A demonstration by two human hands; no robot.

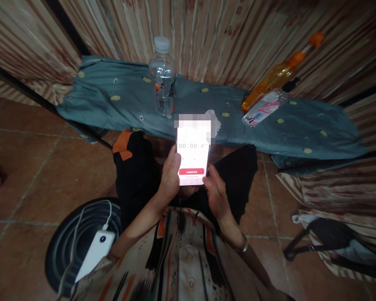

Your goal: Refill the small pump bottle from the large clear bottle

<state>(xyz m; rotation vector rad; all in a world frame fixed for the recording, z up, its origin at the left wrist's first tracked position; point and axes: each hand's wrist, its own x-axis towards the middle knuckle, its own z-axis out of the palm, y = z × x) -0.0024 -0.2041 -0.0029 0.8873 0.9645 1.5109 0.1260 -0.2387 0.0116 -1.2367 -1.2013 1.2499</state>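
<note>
A lit smartphone (192,156) is held upright between my two hands, above my lap. Its screen is white, with timer digits and a red button; the top part is blurred out. My left hand (171,173) is closed around the phone's left edge, thumb along the side. My right hand (215,188) grips the lower right corner, its thumb at the screen's edge. Just beyond the phone, a crumpled white tissue (217,125) lies on the cloth-covered bench (128,100), partly hidden.
A clear plastic bottle (163,83) stands on the bench. Toward its right are an orange pump bottle (269,81) and a smaller clear bottle with a pink label (263,109). A white power bank (97,248) with a cable rests on a round black stool (58,242). A dark bag (335,240) lies right.
</note>
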